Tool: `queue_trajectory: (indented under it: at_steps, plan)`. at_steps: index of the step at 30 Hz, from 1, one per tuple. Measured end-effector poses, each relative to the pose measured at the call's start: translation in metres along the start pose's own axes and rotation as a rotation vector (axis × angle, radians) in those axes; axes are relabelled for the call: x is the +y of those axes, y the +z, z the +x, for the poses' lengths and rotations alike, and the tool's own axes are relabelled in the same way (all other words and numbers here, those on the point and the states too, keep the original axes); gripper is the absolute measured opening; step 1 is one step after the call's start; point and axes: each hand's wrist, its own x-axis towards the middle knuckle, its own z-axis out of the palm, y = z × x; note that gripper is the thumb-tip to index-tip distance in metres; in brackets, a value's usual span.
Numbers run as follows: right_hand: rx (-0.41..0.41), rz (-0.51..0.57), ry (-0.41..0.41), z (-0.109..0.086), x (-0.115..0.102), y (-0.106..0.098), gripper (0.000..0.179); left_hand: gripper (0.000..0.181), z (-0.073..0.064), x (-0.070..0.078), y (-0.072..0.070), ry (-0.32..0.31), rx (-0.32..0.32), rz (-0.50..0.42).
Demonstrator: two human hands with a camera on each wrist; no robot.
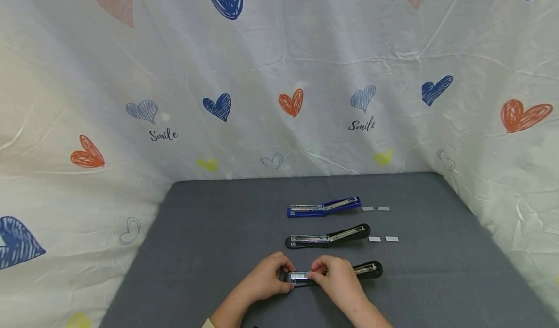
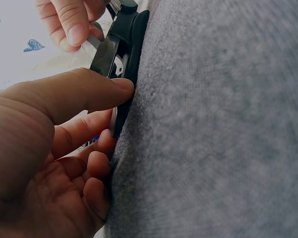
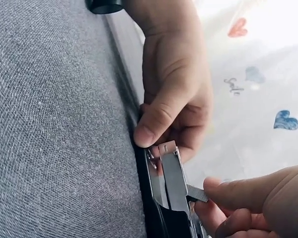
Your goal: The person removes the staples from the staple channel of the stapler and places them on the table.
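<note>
A black stapler (image 1: 371,269) lies opened out on the grey table, nearest to me. My left hand (image 1: 265,276) grips its front end between thumb and fingers, and in the left wrist view the thumb presses on the black base (image 2: 137,37). Above the metal magazine (image 3: 173,181), my right hand (image 1: 339,280) pinches a short strip of staples (image 3: 196,193) between thumb and fingers. One end of that strip is right at the magazine's edge. The right hand hides the middle of the stapler in the head view.
Behind lies another opened black stapler (image 1: 307,240), with two staple strips (image 1: 374,239) to its right. Farther back is an opened blue stapler (image 1: 307,213), also with two strips (image 1: 368,208). A white curtain (image 1: 244,143) with printed hearts borders the grey table (image 1: 209,231).
</note>
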Motion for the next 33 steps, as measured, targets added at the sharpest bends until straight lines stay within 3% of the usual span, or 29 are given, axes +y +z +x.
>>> queue_trajectory:
  at_steps: [7,11,16,33]
  plan:
    - [-0.053,-0.070,-0.071,0.001,0.001,-0.002,0.011,0.030,0.000,0.000,0.000,-0.008,-0.004,-0.009]
    - [-0.038,-0.144,-0.124,0.000,0.000,-0.004,0.008,0.030,0.000,-0.001,0.001,-0.001,0.001,-0.001]
    - [-0.006,-0.195,-0.127,-0.003,-0.003,-0.007,0.009,0.031,0.001,-0.002,0.001,-0.007,0.000,0.006]
    - [-0.005,-0.042,-0.062,-0.005,-0.009,-0.041,0.013,0.030,0.001,0.000,0.002,-0.023,0.007,0.022]
